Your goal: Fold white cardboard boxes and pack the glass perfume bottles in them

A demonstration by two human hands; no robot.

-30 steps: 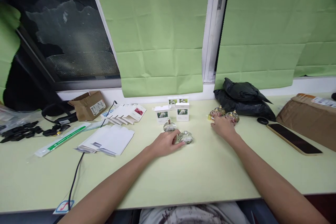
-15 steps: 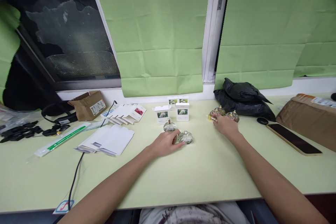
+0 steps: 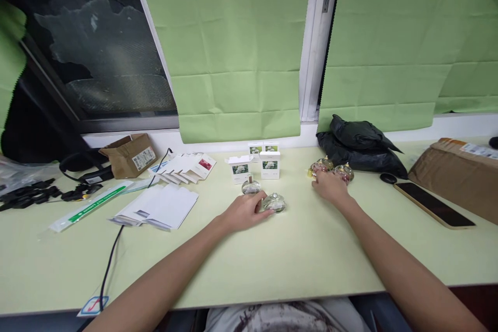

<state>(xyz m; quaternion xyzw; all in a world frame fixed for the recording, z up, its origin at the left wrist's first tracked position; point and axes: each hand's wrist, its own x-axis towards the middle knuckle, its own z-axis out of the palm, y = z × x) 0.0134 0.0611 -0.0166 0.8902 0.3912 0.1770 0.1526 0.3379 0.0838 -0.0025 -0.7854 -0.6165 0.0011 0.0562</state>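
1. The left hand lies flat on the table; its fingertips touch a clear round bottle, not gripping.
2. The right hand rests open on pink bottles; not grabbing.

Two clear bottles, four small boxes, one phone

Right hand covers part of the pink bottles; its fingers mostly hidden. Box labels too small to read. Brown parcel cut off at right edge.
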